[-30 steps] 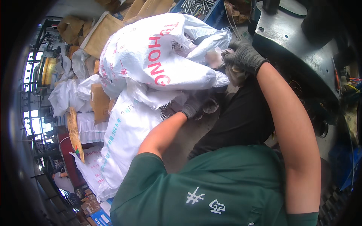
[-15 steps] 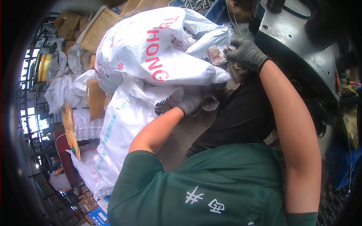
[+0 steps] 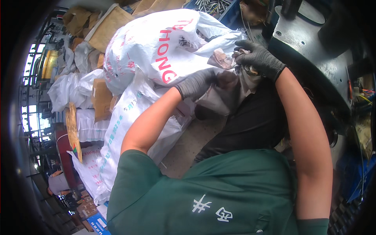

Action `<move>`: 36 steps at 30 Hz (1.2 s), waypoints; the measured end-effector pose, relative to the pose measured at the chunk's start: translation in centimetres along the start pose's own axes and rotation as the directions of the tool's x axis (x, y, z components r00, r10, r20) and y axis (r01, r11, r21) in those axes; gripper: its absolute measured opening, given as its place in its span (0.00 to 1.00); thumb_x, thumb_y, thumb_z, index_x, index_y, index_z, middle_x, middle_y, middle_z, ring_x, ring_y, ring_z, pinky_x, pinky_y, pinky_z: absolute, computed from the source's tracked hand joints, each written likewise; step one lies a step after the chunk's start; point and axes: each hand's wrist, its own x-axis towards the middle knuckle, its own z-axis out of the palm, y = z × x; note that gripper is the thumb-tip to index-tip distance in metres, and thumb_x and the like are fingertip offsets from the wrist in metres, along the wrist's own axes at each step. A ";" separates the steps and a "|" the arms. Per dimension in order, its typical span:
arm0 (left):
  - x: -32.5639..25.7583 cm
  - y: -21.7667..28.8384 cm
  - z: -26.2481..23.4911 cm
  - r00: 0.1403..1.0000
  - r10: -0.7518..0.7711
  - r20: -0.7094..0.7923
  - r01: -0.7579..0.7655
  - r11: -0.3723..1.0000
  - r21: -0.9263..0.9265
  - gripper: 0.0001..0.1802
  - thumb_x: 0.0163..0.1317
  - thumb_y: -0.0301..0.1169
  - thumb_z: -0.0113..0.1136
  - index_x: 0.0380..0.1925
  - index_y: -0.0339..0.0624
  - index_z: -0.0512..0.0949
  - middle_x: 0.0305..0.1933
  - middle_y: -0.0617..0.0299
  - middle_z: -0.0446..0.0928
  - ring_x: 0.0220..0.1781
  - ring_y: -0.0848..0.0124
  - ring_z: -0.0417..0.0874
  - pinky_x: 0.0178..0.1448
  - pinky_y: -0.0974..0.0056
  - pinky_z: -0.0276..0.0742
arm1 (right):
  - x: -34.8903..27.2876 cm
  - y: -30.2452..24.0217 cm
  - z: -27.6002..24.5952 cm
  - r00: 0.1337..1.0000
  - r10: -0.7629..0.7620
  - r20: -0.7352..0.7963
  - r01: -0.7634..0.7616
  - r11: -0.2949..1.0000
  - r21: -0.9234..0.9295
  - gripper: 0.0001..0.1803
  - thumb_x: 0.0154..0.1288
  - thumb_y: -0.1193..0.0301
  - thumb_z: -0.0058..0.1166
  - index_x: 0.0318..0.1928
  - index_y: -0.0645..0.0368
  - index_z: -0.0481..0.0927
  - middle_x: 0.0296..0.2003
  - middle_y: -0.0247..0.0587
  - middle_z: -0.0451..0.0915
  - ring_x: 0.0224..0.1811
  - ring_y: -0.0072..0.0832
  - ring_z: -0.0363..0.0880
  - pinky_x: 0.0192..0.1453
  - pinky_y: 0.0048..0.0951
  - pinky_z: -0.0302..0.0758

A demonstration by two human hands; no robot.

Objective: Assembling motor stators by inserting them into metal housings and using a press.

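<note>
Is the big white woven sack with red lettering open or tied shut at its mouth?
Open. The white woven sack with red lettering has its mouth spread loose, both black-gloved hands at the opening: left hand, right hand. Contents cannot be told.

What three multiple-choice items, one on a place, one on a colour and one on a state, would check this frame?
1. Where is the big white sack?
A. left of both hands
B. behind the person
C. under the metal plate

2. What colour are the gloves?
A. yellow
B. black
C. white

3. What is the right hand doing?
A. hanging free
B. flat on the floor
C. pinching crumpled material

Key: 1 A, the sack lies left of the left hand; 2 B, both gloves are black; 3 C, its fingers close on crumpled material at the sack's mouth.
</note>
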 end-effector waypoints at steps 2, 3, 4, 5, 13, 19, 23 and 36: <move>0.5 1.9 -0.9 0.983 0.173 -0.064 -0.170 0.984 0.043 0.13 0.69 0.19 0.58 0.51 0.39 0.84 0.48 0.65 0.86 0.51 0.73 0.83 0.65 0.65 0.77 | -0.1 -0.3 -0.4 0.998 0.021 0.062 -0.025 0.997 0.066 0.31 0.60 0.62 0.70 0.61 0.65 0.81 0.55 0.40 0.84 0.56 0.28 0.81 0.62 0.30 0.77; 2.3 1.0 -2.6 0.939 0.342 -0.022 -0.340 0.921 -0.191 0.14 0.69 0.19 0.59 0.53 0.37 0.83 0.50 0.65 0.85 0.53 0.73 0.83 0.66 0.65 0.77 | -0.1 -1.2 0.2 0.989 0.004 0.151 -0.028 0.986 0.163 0.30 0.62 0.62 0.69 0.61 0.64 0.82 0.54 0.40 0.84 0.56 0.27 0.81 0.64 0.29 0.76; 4.2 -1.2 -4.7 0.863 0.504 -0.031 -0.471 0.781 -0.411 0.16 0.68 0.19 0.60 0.55 0.36 0.82 0.51 0.65 0.85 0.54 0.74 0.83 0.67 0.66 0.76 | -0.1 -2.3 1.3 0.968 -0.024 0.250 -0.042 0.965 0.257 0.29 0.64 0.61 0.68 0.62 0.62 0.82 0.54 0.40 0.84 0.57 0.26 0.81 0.65 0.28 0.75; 4.5 -5.1 -6.4 0.856 0.423 -0.297 -0.446 0.895 -0.009 0.20 0.68 0.19 0.60 0.59 0.36 0.79 0.56 0.63 0.82 0.57 0.74 0.81 0.68 0.66 0.76 | -0.2 -3.9 2.5 0.956 0.093 0.279 -0.162 0.959 0.235 0.26 0.68 0.60 0.65 0.62 0.60 0.82 0.53 0.37 0.85 0.57 0.23 0.80 0.67 0.27 0.73; 8.4 4.9 -1.1 0.814 0.449 -0.370 -0.495 0.868 -0.035 0.23 0.70 0.23 0.61 0.65 0.40 0.73 0.58 0.63 0.80 0.59 0.72 0.81 0.67 0.64 0.78 | -1.7 -3.9 0.8 0.995 -0.038 0.096 -0.012 0.881 0.473 0.21 0.62 0.69 0.72 0.55 0.59 0.84 0.48 0.34 0.86 0.51 0.24 0.83 0.60 0.29 0.78; 4.9 6.1 -1.6 0.753 0.595 -0.281 -0.470 0.785 0.403 0.19 0.66 0.25 0.63 0.57 0.39 0.81 0.64 0.51 0.76 0.60 0.63 0.82 0.65 0.61 0.79 | -0.3 -1.7 -0.4 0.986 -0.120 -0.119 0.146 0.957 0.250 0.19 0.60 0.72 0.72 0.51 0.63 0.85 0.43 0.35 0.87 0.45 0.23 0.85 0.52 0.29 0.81; -2.2 1.9 -4.9 0.999 0.009 0.043 -0.017 0.979 0.203 0.18 0.67 0.30 0.62 0.57 0.41 0.82 0.51 0.52 0.85 0.57 0.66 0.84 0.62 0.60 0.81 | 0.4 -2.1 -0.1 0.890 -0.084 -0.447 0.078 0.996 -0.032 0.22 0.60 0.65 0.69 0.51 0.63 0.85 0.40 0.45 0.89 0.43 0.32 0.88 0.52 0.33 0.82; -22.8 -10.9 -16.6 0.618 -0.766 -0.174 0.349 0.069 0.935 0.32 0.64 0.55 0.58 0.60 0.48 0.83 0.54 0.41 0.85 0.60 0.48 0.84 0.69 0.52 0.74 | 3.0 -2.5 1.3 0.844 -0.155 -0.513 0.118 0.988 -0.104 0.28 0.59 0.50 0.71 0.50 0.58 0.85 0.41 0.49 0.89 0.47 0.41 0.87 0.57 0.37 0.80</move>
